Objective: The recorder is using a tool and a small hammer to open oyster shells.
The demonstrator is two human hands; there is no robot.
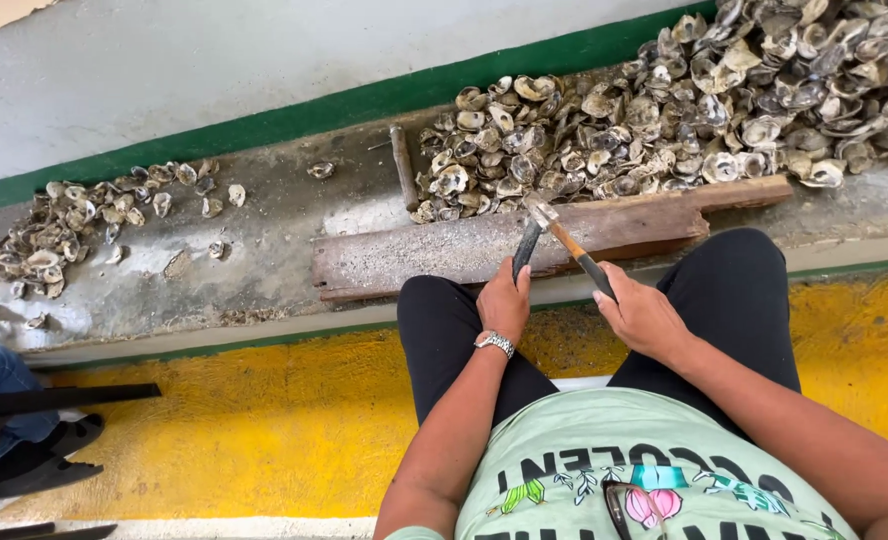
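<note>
The person sits at centre frame, knees toward a weathered wooden plank [484, 255] that lies on a concrete ledge [264, 240].

**Hand state**
- The left hand [504, 300] is clenched around a dark, bar-like tool [526, 250]. The tool rises from the fist toward the upper right of the frame, its tip over the plank.
- The right hand [642, 315] grasps the handle of a hammer [569, 245]. The hammer's long axis runs diagonally from the hand at lower right up to the head at upper left.
- Hammer head and bar tip converge at one spot above the plank, just below the edge of the large pile. Whether a shell is pinned between them cannot be determined; the spot is too small to resolve.

**Work status, as judged from the layout**
- A large heap of oyster shells [704, 100] fills the upper right of the frame, behind the plank and touching its far edge.
- A much smaller scatter of shells [84, 215] lies at the left, well apart from the heap.
- Which pile is processed and which is waiting cannot be told from shell appearance alone. If the large heap is the untreated stock, most of the work remains.

**Surroundings**
- A short stick [402, 165] lies beside the heap's left edge.
- A second person's jeans leg and dark shoe [49, 455] show at lower left, on the yellow painted floor [264, 430].
</note>
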